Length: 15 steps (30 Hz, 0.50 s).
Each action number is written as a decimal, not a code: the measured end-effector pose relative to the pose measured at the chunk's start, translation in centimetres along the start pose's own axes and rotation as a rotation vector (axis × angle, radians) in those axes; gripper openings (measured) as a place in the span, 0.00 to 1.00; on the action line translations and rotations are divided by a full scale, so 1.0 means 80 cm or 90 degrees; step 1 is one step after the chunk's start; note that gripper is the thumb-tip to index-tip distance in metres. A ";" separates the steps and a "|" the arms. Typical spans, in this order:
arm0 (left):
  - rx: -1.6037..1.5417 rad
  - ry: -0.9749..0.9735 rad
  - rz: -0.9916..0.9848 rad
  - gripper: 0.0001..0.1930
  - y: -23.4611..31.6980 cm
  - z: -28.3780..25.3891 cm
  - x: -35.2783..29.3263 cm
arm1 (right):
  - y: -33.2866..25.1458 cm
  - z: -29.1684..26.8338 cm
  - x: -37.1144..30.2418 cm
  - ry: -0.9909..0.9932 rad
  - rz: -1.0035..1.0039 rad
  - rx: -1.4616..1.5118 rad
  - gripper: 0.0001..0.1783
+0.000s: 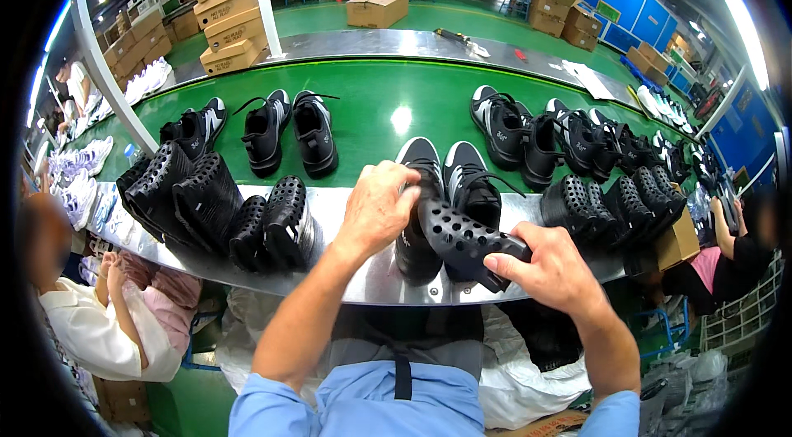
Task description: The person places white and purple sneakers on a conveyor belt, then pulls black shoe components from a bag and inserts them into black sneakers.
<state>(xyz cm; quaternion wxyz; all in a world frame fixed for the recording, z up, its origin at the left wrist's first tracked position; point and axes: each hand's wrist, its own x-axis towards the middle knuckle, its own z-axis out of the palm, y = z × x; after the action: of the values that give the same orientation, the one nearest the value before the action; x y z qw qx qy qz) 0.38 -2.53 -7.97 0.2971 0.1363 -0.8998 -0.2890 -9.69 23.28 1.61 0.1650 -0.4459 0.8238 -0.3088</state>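
Note:
A pair of black sneakers with grey toes stands before me on the metal table edge, toes pointing away. My left hand [378,210] has its fingers curled at the opening of the left sneaker [419,259], gripping its upper part. In my right hand [554,265] is a black perforated plastic shoe insert [466,240], pinched between thumb and fingers at its heel end. The insert slants across the pair, its front end at the left sneaker's opening. It partly covers the right sneaker [476,189], whose lace trails to the right.
Stacked shoe inserts stand at the left [206,198] and right [619,206]. More black sneakers [313,136] line the green conveyor belt [379,94]. Co-workers sit on both sides, one in a white top [107,325]. Cartons [227,16] are piled beyond the belt.

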 end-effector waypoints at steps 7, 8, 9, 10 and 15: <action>0.174 -0.073 0.188 0.12 -0.026 0.022 0.025 | -0.003 -0.033 0.040 -0.168 0.018 -0.167 0.28; 0.133 -0.103 0.148 0.11 -0.029 0.020 0.030 | -0.008 -0.036 0.047 -0.185 0.036 -0.158 0.28; 0.088 -0.132 0.109 0.10 -0.030 0.020 0.035 | -0.015 -0.039 0.053 -0.201 0.056 -0.150 0.28; 0.082 -0.158 0.067 0.11 -0.030 0.018 0.043 | -0.016 -0.033 0.063 -0.196 0.033 -0.160 0.28; -0.059 -0.195 -0.048 0.10 -0.002 0.001 0.060 | -0.013 0.046 0.102 -0.051 0.000 -0.392 0.22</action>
<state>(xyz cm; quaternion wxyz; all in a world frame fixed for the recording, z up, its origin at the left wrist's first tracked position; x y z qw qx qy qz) -3.45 -4.60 -5.91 0.1512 0.1104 -0.9146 -0.3584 -11.48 14.69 -0.42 0.0542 -0.4866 0.8715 -0.0270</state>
